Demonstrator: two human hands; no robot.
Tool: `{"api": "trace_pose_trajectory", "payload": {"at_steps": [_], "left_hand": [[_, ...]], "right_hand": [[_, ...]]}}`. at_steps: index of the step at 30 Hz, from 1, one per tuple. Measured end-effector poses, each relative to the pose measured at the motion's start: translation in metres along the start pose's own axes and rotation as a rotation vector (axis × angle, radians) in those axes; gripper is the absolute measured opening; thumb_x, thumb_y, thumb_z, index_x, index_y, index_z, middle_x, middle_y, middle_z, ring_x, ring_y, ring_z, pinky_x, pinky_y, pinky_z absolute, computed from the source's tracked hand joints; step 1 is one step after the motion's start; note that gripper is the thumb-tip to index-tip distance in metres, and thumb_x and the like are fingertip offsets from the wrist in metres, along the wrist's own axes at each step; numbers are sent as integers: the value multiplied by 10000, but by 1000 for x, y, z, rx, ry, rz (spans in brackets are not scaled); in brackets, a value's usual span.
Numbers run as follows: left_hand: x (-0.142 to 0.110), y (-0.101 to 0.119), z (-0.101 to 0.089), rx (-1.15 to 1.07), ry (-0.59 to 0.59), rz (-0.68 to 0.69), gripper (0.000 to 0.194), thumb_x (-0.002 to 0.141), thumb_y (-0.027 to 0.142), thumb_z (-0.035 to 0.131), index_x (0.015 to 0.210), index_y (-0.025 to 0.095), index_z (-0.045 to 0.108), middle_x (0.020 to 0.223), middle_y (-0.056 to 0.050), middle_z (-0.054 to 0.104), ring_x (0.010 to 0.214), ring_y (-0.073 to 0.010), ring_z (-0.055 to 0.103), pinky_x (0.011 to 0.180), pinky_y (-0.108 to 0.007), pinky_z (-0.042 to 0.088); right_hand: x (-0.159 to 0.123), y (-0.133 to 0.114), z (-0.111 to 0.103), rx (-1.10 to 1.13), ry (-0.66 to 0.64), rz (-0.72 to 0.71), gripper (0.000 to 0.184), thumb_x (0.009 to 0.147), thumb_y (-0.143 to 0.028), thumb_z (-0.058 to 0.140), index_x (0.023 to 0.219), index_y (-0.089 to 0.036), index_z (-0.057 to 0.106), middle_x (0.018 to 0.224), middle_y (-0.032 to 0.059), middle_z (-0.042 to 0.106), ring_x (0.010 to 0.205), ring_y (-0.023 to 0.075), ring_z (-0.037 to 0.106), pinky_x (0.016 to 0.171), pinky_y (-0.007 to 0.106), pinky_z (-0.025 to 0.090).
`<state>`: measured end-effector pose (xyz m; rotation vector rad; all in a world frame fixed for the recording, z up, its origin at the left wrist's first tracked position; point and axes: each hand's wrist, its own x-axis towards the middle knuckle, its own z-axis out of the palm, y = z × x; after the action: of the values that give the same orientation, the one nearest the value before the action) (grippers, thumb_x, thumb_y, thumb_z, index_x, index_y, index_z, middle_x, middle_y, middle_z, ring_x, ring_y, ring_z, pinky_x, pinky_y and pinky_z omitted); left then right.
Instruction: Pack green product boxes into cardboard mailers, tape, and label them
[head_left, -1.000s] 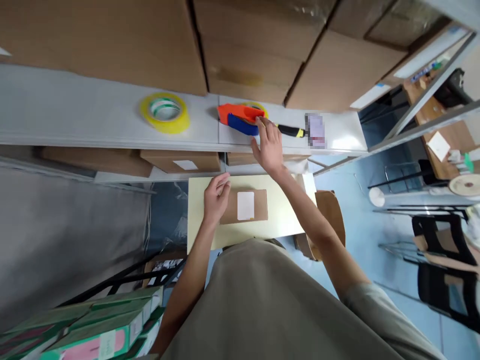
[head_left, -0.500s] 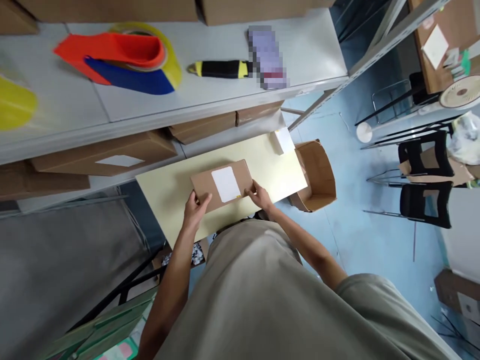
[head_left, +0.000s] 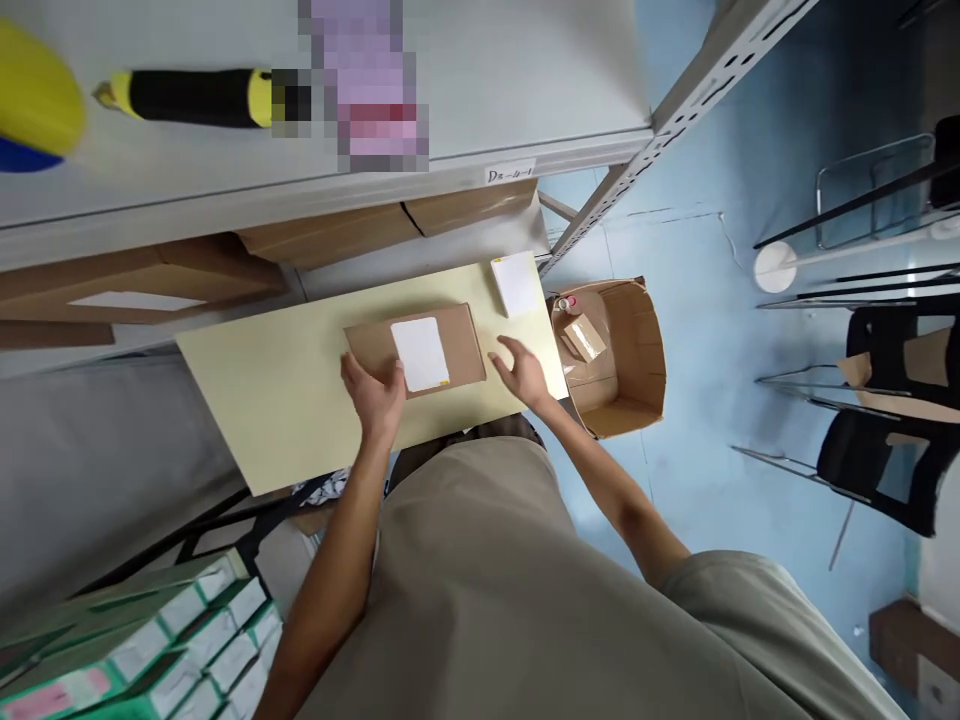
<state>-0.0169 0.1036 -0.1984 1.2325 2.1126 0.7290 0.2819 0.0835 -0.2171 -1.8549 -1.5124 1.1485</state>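
Observation:
A flat brown cardboard box (head_left: 463, 340) with a white label (head_left: 421, 353) on top lies on the pale yellow tabletop (head_left: 255, 400). At its near left corner is my left hand (head_left: 377, 400), fingers round the left end and thumb over the front edge beside the label. My right hand (head_left: 523, 374) is just off the box's right end, fingers apart and holding nothing. Beyond it, near the table's right end, stands a stack of white paper labels (head_left: 516, 284).
An open carton (head_left: 637, 350) on the floor right of the table holds a small box (head_left: 583, 338). Above the far side runs a shelf (head_left: 525, 90) with a black and yellow cutter (head_left: 191, 98). Black chairs (head_left: 885, 460) stand at the right; green-and-white boxes (head_left: 180, 640) at lower left.
My right hand has come off the box's right end and opened. The box now lies flatter on the table, my left hand still at its corner. The view has shifted to the right.

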Motion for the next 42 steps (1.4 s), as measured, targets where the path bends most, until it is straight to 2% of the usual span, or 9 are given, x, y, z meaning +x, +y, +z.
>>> {"api": "trace_pose_trajectory", "payload": {"at_steps": [2,5,10,14,19,23,30,38,42], "left_hand": [[-10,29,19,-2,30,164,743,992,408,787,1654,195,522,1753,-235,532,1699,-389,472,1415,-582,411],[-20,80,69,-134,-225,296,526,1090,379,657,1599,262,589,1619,-165,668,1474,-307,692,1261,-501,588],[-11,138,169,-25,-511,-6,556,999,243,738,1543,166,648,1588,-229,680,1333,-336,760,1172,-486,623],[-2,143,206,-14,-559,-141,431,978,246,743,1403,175,728,1425,-206,766,1225,-327,774,1146,-489,607],[-3,131,208,-104,-521,-154,381,952,189,720,1330,183,766,1328,-162,819,1165,-306,795,1102,-436,612],[3,129,204,-126,-430,-156,455,938,157,716,1390,179,759,1458,-174,788,1227,-324,788,1132,-456,604],[27,141,194,-207,-386,-63,564,949,136,680,1511,178,696,1600,-170,714,1293,-290,765,1129,-410,615],[33,154,186,-308,-375,-1,220,998,353,760,1101,164,808,1134,-115,862,1062,-257,799,977,-327,625],[30,157,180,-309,-339,-6,226,957,389,795,971,165,825,1003,-99,866,924,-246,780,869,-319,614]], "right_hand": [[26,16,-25,-19,169,7,592,1145,-690,540,1444,-210,714,1470,210,744,1330,336,736,1155,477,610],[75,39,-53,-50,326,145,591,1094,-702,622,1333,-169,712,1373,236,743,1230,339,741,1122,491,605],[126,61,-61,102,240,338,587,919,-782,784,970,-203,708,1042,149,814,973,285,752,987,426,610],[133,67,-59,253,189,341,597,890,-816,770,796,-242,635,852,75,773,817,220,698,870,358,586],[130,65,-66,259,173,302,571,924,-788,749,823,-237,638,801,30,714,787,195,650,818,329,556],[118,57,-72,246,159,209,475,995,-697,716,1006,-223,678,805,-8,673,788,187,640,812,309,550],[102,50,-75,166,128,141,379,1048,-594,709,991,-219,710,1048,71,762,874,197,673,901,335,585],[110,55,-83,137,41,67,387,1048,-581,761,921,-216,766,1089,98,785,963,234,722,931,371,610],[114,53,-91,59,0,21,433,1078,-629,724,1127,-205,797,1199,124,785,984,246,732,955,400,633]]}}
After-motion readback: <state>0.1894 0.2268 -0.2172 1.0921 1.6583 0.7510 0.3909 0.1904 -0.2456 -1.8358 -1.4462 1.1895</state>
